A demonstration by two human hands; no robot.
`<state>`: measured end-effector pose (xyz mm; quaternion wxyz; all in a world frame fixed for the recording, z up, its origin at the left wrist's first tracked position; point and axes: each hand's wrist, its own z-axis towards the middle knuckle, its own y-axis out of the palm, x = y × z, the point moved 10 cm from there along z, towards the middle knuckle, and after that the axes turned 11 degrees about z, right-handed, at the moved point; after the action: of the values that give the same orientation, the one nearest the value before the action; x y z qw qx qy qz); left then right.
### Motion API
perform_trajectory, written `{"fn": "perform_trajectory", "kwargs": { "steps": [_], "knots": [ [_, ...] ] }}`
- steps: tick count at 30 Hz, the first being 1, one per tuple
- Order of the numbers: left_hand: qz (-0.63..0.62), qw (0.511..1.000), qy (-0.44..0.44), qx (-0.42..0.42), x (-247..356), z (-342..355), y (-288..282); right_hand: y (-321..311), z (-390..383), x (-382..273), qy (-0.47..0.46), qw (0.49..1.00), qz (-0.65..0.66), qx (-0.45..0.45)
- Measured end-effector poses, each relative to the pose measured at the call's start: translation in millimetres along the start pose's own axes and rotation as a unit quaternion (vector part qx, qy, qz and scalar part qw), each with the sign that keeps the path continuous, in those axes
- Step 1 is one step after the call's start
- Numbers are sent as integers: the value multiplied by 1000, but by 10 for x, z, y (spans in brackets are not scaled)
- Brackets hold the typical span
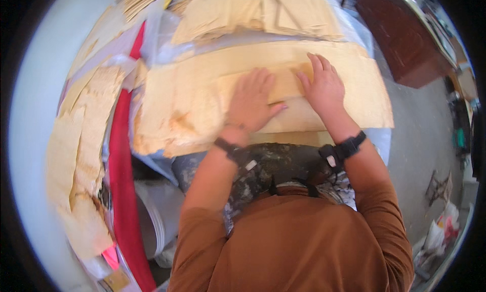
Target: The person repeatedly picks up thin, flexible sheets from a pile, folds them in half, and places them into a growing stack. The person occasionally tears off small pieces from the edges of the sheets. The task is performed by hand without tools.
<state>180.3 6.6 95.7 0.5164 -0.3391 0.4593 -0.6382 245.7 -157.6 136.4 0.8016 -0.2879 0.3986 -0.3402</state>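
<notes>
A wide tan sheet (187,87), stiff-looking with ragged edges and brown stains at its left, lies across the table. On it rests a smaller, paler tan strip (288,79); whether it is paper, cloth or veneer I cannot tell. My left hand (253,97) lies flat on the strip, fingers stretched out and blurred by motion. At the strip's right end is my right hand (326,87), its fingers extended and thumb apart, resting on or just over the surface. Neither hand grips anything visible.
Behind lies a stack of tan sheets (223,13). More torn sheets (91,135) run down the left side, beside a long red cloth strip (121,165). A dark red cabinet (405,33) stands at the far right, and plastic bags (438,234) lie on the floor.
</notes>
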Motion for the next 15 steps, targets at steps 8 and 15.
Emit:
{"fn": "perform_trajectory", "kwargs": {
  "steps": [8, 15],
  "knots": [
    [30, 999, -11, -19, -286, -67, -179, 615, -343, -310, -167, 964, -2, -208],
    [117, 981, 105, -111, -422, -130, -150, 424, -225, -153, -145, 949, 90, -265]
  ]
}}
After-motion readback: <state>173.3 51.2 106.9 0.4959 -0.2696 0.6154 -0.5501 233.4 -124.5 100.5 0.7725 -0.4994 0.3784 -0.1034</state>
